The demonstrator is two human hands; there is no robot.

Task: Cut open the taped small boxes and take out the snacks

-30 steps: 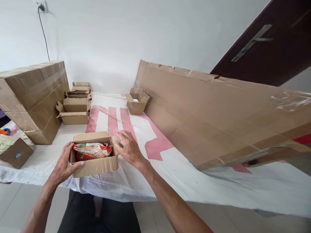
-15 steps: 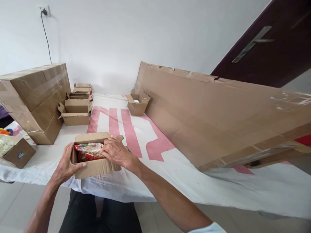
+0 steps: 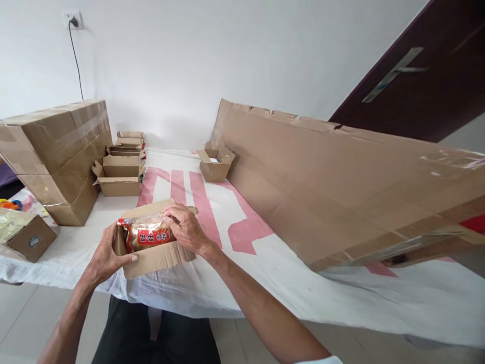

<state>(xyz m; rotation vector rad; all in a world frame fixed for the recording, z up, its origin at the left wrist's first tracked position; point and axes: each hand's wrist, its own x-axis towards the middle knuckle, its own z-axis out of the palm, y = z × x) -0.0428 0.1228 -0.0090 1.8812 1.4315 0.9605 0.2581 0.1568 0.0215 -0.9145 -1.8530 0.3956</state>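
In front of me an open cardboard box (image 3: 162, 261) rests near the table's front edge, its long flaps folded out. My left hand (image 3: 104, 255) grips the box's left end, thumb along the near flap. A shiny red and clear snack packet (image 3: 146, 235) with white lettering sits in the mouth of the box, its label facing up. My right hand (image 3: 185, 227) has its fingers curled on the packet's right end, over the box. The box's right end is partly hidden by that hand.
Stacked taped cartons (image 3: 68, 156) stand at the left, with several open small boxes (image 3: 121, 187) beside them. Another open box (image 3: 215, 172) is farther back. A large cardboard sheet (image 3: 322, 187) leans along the right. A carton (image 3: 36, 240) sits at the left edge.
The packet has risen and turned, so its red label now faces up. My right hand has shifted slightly right and up with it. The box is tilted a little more.
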